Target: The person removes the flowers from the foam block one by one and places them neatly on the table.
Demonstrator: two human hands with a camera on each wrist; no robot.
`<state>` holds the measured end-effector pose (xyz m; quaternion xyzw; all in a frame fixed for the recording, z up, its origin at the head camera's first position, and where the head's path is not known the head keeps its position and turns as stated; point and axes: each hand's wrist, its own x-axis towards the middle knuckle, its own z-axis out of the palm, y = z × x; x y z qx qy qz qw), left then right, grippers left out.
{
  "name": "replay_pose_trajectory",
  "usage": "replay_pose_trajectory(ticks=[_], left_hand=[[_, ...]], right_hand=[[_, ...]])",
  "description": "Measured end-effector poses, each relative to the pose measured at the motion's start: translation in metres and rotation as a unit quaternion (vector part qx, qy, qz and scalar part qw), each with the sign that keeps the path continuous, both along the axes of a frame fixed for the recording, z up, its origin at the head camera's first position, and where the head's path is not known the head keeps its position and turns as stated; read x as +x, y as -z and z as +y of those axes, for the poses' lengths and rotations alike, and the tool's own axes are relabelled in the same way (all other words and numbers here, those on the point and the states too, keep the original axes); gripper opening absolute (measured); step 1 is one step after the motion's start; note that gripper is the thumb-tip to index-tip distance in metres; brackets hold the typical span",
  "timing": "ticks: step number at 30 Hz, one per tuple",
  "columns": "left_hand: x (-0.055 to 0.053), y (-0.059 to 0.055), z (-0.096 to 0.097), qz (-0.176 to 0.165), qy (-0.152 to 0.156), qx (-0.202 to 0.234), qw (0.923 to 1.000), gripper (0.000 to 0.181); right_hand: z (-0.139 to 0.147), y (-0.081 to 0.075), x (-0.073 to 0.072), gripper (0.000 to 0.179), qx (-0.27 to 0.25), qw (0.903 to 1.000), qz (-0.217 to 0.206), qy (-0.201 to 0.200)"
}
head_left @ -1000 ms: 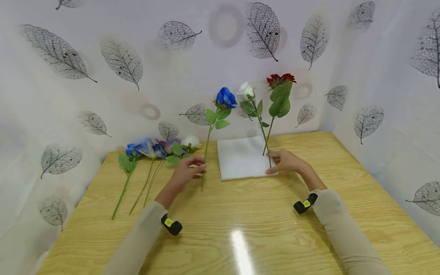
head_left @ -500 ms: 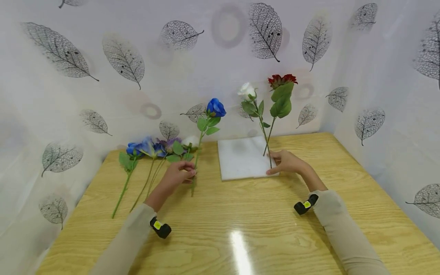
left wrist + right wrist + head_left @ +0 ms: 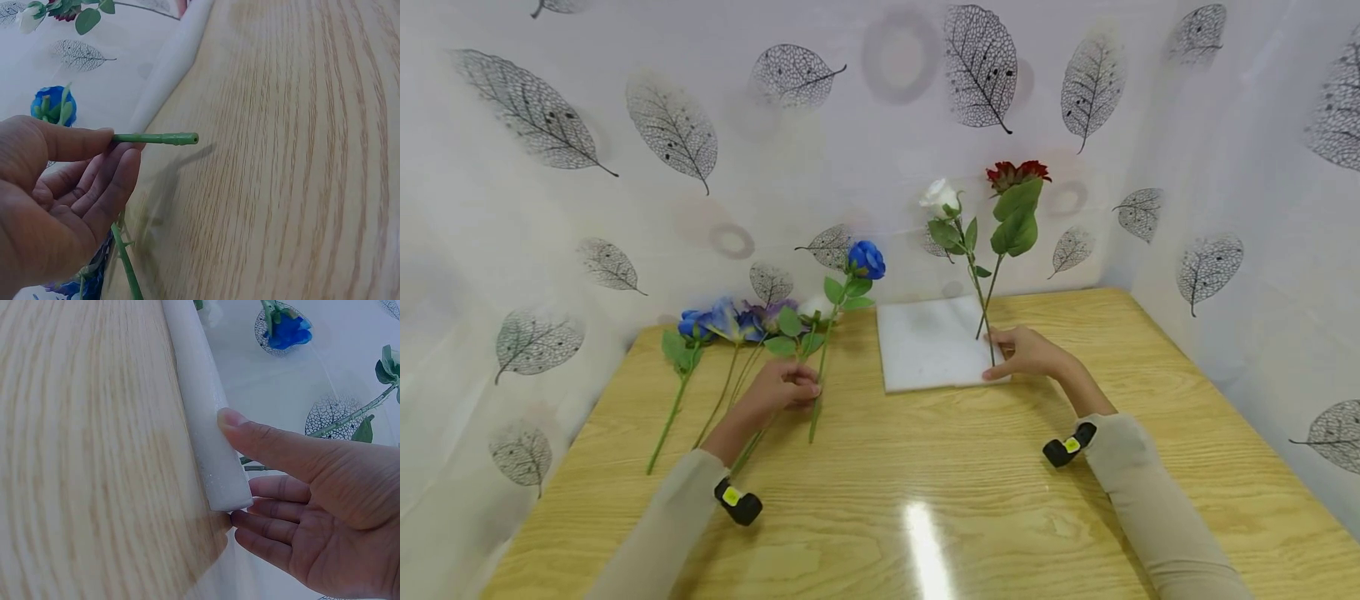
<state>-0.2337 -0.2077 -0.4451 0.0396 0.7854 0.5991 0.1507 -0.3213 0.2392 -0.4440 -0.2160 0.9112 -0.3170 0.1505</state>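
Observation:
My left hand [image 3: 773, 390] pinches the lower stem of a blue rose [image 3: 867, 260], which leans right above the table. In the left wrist view the stem's green cut end [image 3: 181, 138] sticks out past the thumb and fingertips. On the right, my right hand [image 3: 1033, 354] grips the near right corner of a white foam board [image 3: 925, 346]. Its thumb [image 3: 234, 419] presses the front edge, and the other fingers lie at the right side. A white rose [image 3: 940, 198] and a red flower [image 3: 1018, 175] stand upright in the board's right part, their stems crossing.
Several flowers lie at the table's back left, among them a blue rose [image 3: 695, 324], a purple flower [image 3: 769, 315] and a white one [image 3: 817, 310]. A leaf-patterned curtain [image 3: 880, 142] closes off the back and sides of the wooden table [image 3: 850, 500].
My left hand has moved left and slightly toward me with the blue rose, away from the foam board. The blue bloom is lower. My right hand stays at the board's corner.

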Motion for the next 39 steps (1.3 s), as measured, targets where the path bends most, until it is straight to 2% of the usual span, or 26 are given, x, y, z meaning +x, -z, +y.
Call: replay_pose_trajectory(ticks=[14,22,31,39], left_hand=[[0.0049,-0.0002,-0.0063,-0.032,0.032,-0.016,0.9989,0.039],[0.0072,-0.0001,-0.0066,-0.034,0.053,-0.017,0.9979,0.037],[0.0069,0.0026,-0.0048,-0.035,0.053,-0.033,0.9974,0.034],[0.0067,0.0033,-0.005,-0.05,0.054,-0.04,0.9965,0.033]], right_hand=[[0.0004,-0.0005,-0.0002,0.087,0.002,1.0,-0.002,0.006],[0.0003,0.0009,0.0005,0.088,0.001,1.0,0.001,0.0],[0.0,0.0003,0.0006,0.088,0.003,1.0,-0.006,0.0],[-0.0005,0.001,0.0001,0.086,-0.001,1.0,-0.007,-0.003]])
